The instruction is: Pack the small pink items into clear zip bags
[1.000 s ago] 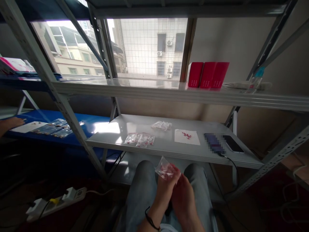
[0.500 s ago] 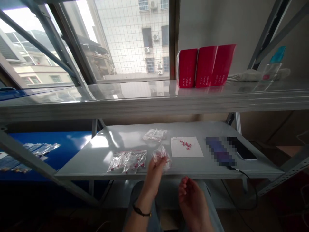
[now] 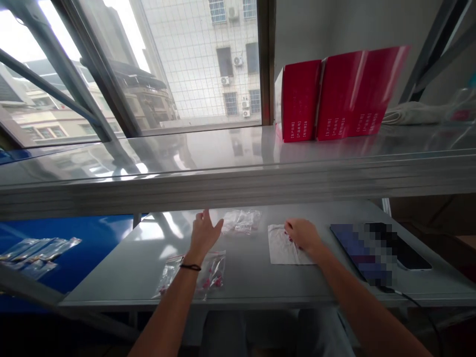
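Observation:
My left hand (image 3: 204, 232) is raised over the grey shelf with thumb and fingers spread, holding nothing. Just right of it lies a small pile of clear plastic bags (image 3: 243, 221). Below my left wrist, near the front edge, clear zip bags (image 3: 213, 272) with small red pieces inside lie partly covered by my forearm. My right hand (image 3: 303, 234) is closed over a white sheet of paper (image 3: 277, 250), its fingertips down at a few small red pieces (image 3: 290, 239). The curled fingers hide whatever is between them.
Two phones, one blurred out (image 3: 345, 248) and one dark (image 3: 412, 253), lie at the right with a cable. Red boxes (image 3: 301, 104) stand on the upper shelf, whose edge (image 3: 223, 191) crosses above my hands. More packets (image 3: 40, 253) lie on a blue surface at left.
My left hand has let go of the crumpled plastic bag and moved left and forward, opening out. My right hand has risen from below the shelf edge onto the paper. The view has shifted.

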`<control>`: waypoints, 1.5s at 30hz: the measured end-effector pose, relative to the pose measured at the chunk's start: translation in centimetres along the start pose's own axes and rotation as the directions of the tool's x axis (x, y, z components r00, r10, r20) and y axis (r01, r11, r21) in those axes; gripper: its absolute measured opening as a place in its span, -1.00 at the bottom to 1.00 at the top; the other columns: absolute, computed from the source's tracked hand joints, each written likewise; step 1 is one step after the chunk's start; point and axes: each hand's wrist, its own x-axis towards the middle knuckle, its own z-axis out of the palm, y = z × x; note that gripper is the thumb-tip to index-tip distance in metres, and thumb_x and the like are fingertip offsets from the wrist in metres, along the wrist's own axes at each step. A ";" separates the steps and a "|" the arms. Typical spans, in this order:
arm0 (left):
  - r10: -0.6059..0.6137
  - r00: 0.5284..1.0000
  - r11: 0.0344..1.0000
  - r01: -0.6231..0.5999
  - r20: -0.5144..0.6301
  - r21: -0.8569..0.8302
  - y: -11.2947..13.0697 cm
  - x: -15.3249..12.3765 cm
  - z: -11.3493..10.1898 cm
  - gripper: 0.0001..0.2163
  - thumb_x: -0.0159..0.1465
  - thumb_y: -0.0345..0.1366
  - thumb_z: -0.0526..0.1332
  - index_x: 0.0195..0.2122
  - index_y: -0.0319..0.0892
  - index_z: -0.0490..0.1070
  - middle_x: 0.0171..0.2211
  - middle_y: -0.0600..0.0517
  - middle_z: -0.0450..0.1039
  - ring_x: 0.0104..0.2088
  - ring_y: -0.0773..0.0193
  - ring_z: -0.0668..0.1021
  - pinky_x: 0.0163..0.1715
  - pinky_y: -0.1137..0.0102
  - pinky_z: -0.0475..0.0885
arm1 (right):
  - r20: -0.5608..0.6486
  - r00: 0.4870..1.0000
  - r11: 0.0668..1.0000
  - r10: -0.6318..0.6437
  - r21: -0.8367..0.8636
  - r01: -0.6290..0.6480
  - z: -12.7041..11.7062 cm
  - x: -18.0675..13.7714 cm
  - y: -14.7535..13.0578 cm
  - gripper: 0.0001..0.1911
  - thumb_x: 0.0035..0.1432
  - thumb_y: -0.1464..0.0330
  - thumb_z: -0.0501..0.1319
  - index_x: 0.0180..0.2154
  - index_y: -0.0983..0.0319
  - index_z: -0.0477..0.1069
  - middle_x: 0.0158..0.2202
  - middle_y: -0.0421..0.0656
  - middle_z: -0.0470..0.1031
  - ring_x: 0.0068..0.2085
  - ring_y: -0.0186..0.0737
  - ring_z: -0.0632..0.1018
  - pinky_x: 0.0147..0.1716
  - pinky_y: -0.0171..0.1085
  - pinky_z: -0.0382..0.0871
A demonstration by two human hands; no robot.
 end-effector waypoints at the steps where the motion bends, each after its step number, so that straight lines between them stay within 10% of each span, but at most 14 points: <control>1: 0.043 0.999 0.998 -0.042 -0.011 0.054 -0.7 -1.4 -0.8 -0.50 0.23 -0.17 0.24 0.18 -0.23 0.34 0.09 -0.26 0.43 0.17 -0.22 0.45 0.15 0.00 0.32 | 0.009 1.000 0.998 -0.013 -0.064 0.014 0.3 -0.2 0.3 -0.64 0.36 0.33 0.09 -0.47 0.21 0.47 -0.49 -0.12 0.57 -0.35 -0.19 0.52 -0.35 -0.22 0.06; 7: 0.352 0.915 0.846 -0.402 0.199 0.351 -4.8 -10.0 -2.1 -0.72 0.35 -0.14 0.20 -0.01 -0.08 0.56 -0.01 -0.12 0.62 0.04 -0.14 0.54 0.13 0.00 0.42 | 0.017 0.995 0.954 -0.103 -0.281 0.103 0.6 -0.5 0.8 -0.69 0.45 0.30 0.03 -0.24 0.21 0.50 -0.15 -0.06 0.61 -0.15 -0.18 0.55 -0.33 -0.24 0.08; 20: 0.295 0.955 0.867 -0.280 0.028 0.412 -5.9 -11.7 -1.7 -0.79 0.36 -0.28 0.18 -0.07 -0.21 0.52 -0.09 -0.20 0.58 0.00 -0.16 0.54 0.02 0.06 0.46 | -0.083 0.974 0.952 -0.212 -0.244 0.186 0.6 -0.3 1.5 -0.72 0.37 0.37 0.08 -0.38 0.22 0.48 -0.30 -0.10 0.57 -0.30 -0.22 0.50 -0.36 -0.24 0.10; 30: 0.292 0.944 0.953 -0.273 -0.155 0.132 -5.9 -12.5 -1.6 -0.78 0.38 -0.29 0.08 -0.29 -0.12 0.52 -0.21 -0.15 0.56 -0.09 -0.06 0.53 -0.04 0.11 0.44 | -0.307 0.843 0.863 -0.441 0.114 0.493 -5.3 -6.7 -5.3 -0.69 0.41 0.27 0.04 -0.34 0.18 0.45 -0.32 -0.12 0.49 -0.25 -0.19 0.53 -0.23 -0.26 0.37; 34: 0.322 0.945 0.929 -0.328 -0.067 -0.170 -3.5 -16.1 -3.9 -0.75 0.41 -0.12 0.10 -0.20 -0.09 0.53 -0.16 -0.05 0.61 -0.12 0.07 0.58 -0.13 0.29 0.47 | -0.236 0.820 0.744 -0.522 0.343 0.573 -6.0 -12.5 -8.7 -0.75 0.40 0.32 0.09 -0.02 0.17 0.49 -0.09 -0.05 0.55 -0.05 -0.12 0.56 -0.01 -0.16 0.42; 38: 0.223 0.944 0.694 0.021 0.242 -0.720 -0.8 -22.8 -5.7 -0.77 0.36 -0.05 0.25 -0.24 -0.10 0.53 -0.29 0.06 0.57 -0.18 0.17 0.56 -0.10 0.37 0.43 | -0.006 0.764 0.634 -0.645 0.554 0.539 -6.2 -18.2 -10.2 -0.62 0.41 0.29 0.14 0.21 0.11 0.38 0.22 -0.02 0.44 0.22 -0.10 0.45 0.14 -0.14 0.37; 42: 0.128 0.935 0.447 0.242 0.330 -0.861 0.4 -28.9 -5.5 -0.79 0.27 -0.11 0.37 -0.31 -0.14 0.52 -0.35 0.10 0.47 -0.25 0.26 0.50 -0.14 0.40 0.42 | 0.097 0.801 0.609 -0.591 0.704 0.365 -6.4 -24.1 -10.0 -0.69 0.43 0.18 0.13 -0.28 0.17 0.54 -0.15 -0.13 0.51 -0.11 -0.19 0.53 -0.06 -0.23 0.38; 45: 0.088 0.923 0.390 0.313 0.374 -0.866 0.3 -31.7 -4.2 -0.80 0.25 -0.13 0.39 -0.31 -0.15 0.53 -0.37 0.11 0.46 -0.29 0.30 0.48 -0.22 0.44 0.41 | 0.158 0.850 0.597 -0.503 0.775 0.210 -5.6 -28.0 -9.2 -0.68 0.42 0.12 0.13 -0.24 0.17 0.52 -0.25 -0.19 0.45 -0.21 -0.22 0.47 -0.16 -0.26 0.33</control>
